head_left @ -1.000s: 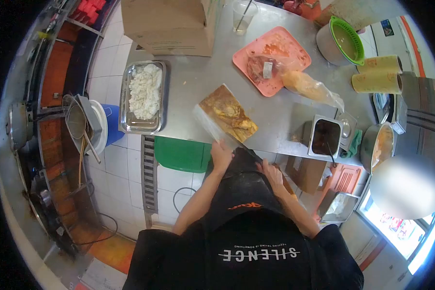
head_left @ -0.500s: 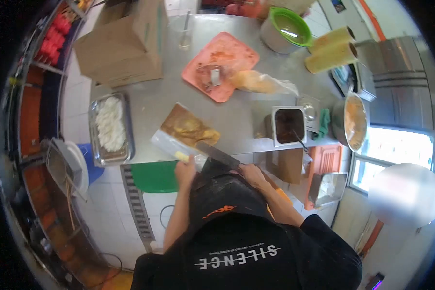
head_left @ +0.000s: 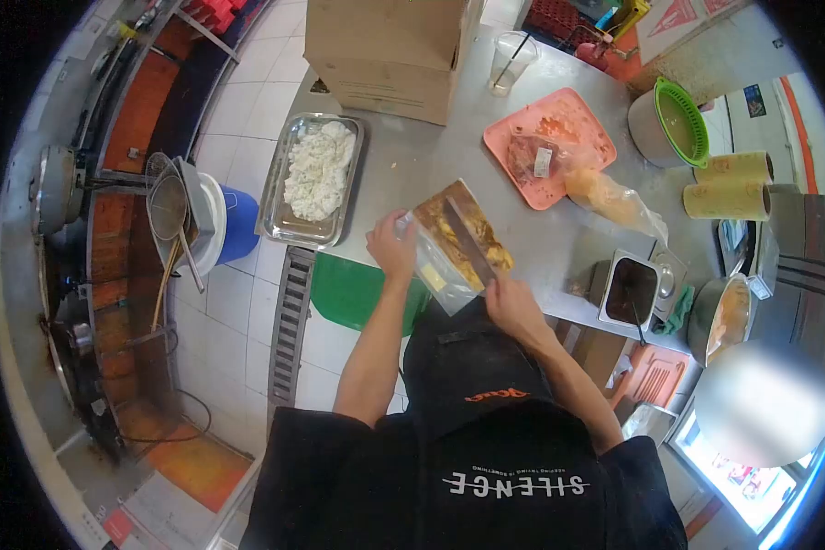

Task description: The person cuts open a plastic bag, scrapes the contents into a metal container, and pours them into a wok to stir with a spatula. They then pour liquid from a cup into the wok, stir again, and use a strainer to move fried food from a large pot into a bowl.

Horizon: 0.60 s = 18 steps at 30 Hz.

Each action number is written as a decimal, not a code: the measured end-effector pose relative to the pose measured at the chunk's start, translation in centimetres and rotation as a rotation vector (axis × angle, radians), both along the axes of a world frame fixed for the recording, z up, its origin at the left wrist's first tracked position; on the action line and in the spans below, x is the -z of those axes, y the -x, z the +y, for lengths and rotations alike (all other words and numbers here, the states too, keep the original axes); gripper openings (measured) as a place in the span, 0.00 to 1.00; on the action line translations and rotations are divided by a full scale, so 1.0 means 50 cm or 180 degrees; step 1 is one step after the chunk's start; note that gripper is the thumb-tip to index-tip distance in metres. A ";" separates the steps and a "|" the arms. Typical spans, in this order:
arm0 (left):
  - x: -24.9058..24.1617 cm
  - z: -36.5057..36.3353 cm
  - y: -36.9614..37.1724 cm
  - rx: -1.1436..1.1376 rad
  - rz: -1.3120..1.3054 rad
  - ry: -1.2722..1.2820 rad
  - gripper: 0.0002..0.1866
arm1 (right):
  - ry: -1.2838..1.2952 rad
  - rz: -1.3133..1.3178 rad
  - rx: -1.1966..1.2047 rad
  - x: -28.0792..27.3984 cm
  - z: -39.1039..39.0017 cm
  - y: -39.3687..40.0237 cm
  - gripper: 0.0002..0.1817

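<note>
A clear plastic bag (head_left: 440, 277) with brown sauce and yellowish pieces of food (head_left: 488, 240) lies flat at the near edge of the steel table, a pale label on its empty end. My right hand (head_left: 515, 307) is closed around the handle of a knife (head_left: 466, 236), whose broad dark blade lies across the filled part of the bag. On the bag's left side, my left hand (head_left: 392, 243) has its fingers closed at the edge of the plastic.
Left of the bag stands a steel tray of white shredded food (head_left: 321, 172), with a cardboard box (head_left: 385, 64) behind. A pink tray (head_left: 570, 115) with a bagged item lies beyond. To the right are a steel container of dark sauce (head_left: 631, 291) and a bowl (head_left: 722, 321).
My view has swung, shifting the table rightward in it. The knife has moved from the bag's near end onto its filled part. My left hand has gone from the near corner to the left edge.
</note>
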<state>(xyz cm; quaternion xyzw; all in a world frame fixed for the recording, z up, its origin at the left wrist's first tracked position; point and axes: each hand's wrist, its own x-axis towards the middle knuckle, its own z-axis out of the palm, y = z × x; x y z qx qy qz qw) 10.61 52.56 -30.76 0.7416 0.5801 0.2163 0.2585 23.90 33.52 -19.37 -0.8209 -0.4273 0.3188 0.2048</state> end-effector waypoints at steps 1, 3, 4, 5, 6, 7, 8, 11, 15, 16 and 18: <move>0.007 0.000 -0.001 -0.0039 -0.0076 0.0004 0.15 | 0.0068 -0.0071 -0.0098 0.009 0.030 0.012 0.11; 0.019 0.004 -0.002 -0.0106 -0.0199 -0.0008 0.14 | 0.0438 -0.0109 -0.0205 0.003 0.092 0.030 0.16; 0.025 0.006 -0.001 -0.0133 -0.0241 -0.0021 0.14 | 0.0625 -0.0127 -0.0263 0.000 0.112 0.037 0.19; 0.031 0.009 0.002 -0.0167 -0.0281 -0.0034 0.14 | 0.0556 -0.0205 -0.0311 0.003 0.122 0.042 0.21; 0.034 0.012 0.003 -0.0191 -0.0280 -0.0012 0.13 | 0.0491 -0.0278 -0.0362 0.010 0.127 0.048 0.23; 0.037 0.017 0.004 -0.0212 -0.0277 0.0013 0.12 | 0.0428 -0.0348 -0.0411 0.016 0.130 0.054 0.25; 0.040 0.023 0.004 -0.0229 -0.0276 0.0030 0.12 | 0.0420 -0.0438 -0.0489 0.027 0.130 0.058 0.27; 0.036 0.032 -0.001 -0.0366 -0.0204 0.0299 0.12 | 0.0441 -0.0725 -0.0688 0.047 0.125 0.064 0.32; 0.015 0.049 -0.015 -0.0651 0.0135 0.0930 0.12 | 0.0676 -0.0971 -0.0768 0.023 0.136 0.081 0.33; 0.007 0.055 -0.016 -0.0679 0.0164 0.1126 0.11 | 0.0756 -0.0987 -0.0747 0.017 0.139 0.086 0.34; -0.007 0.061 -0.021 -0.0731 0.0228 0.1346 0.10 | 0.0726 -0.0926 -0.0712 0.022 0.137 0.089 0.32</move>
